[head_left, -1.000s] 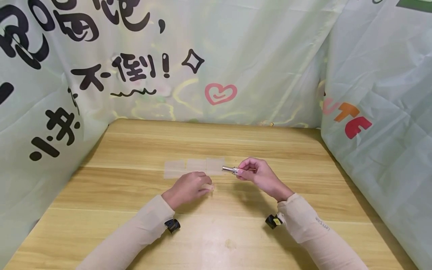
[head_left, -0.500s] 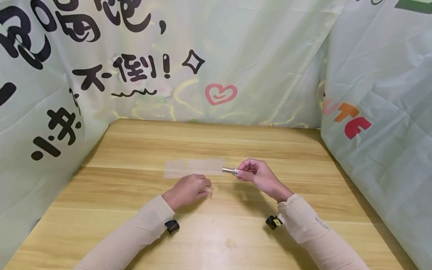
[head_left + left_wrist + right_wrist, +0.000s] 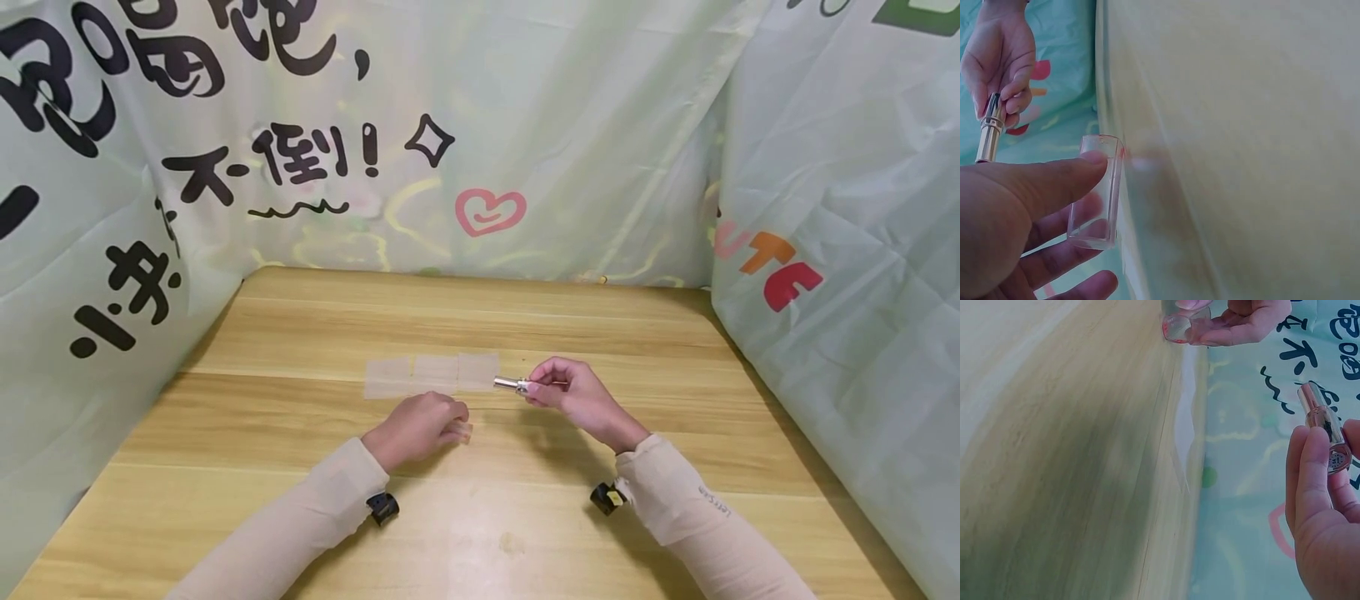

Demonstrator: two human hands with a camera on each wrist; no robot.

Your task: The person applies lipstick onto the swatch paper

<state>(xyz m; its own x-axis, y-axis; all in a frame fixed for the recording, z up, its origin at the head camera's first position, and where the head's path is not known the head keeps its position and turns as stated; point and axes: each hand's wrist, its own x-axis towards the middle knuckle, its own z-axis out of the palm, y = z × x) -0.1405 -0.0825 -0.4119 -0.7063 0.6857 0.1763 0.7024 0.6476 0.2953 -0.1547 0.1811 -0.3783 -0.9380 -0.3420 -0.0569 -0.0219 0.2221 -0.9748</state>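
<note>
Pinching the silver tube (image 3: 510,384) between thumb and fingertips of the right hand (image 3: 577,396), over the table (image 3: 517,492) by the right end of the sheets (image 3: 435,374); pointing the slimmer end left, toward them. Gripping the clear cap (image 3: 1110,215) between thumb and fingers of the left hand (image 3: 420,423), on the near side of the sheets, with outer fingers extending loosely beside it. Lying side by side on the table: three see-through sheets. Wearing pale sleeves (image 3: 296,515) and black cameras (image 3: 383,507), nearer than the sheets. Hanging beyond the sheets and to both sides: cloth (image 3: 585,142) bearing black lettering (image 3: 292,154) and a pink heart (image 3: 491,212).
</note>
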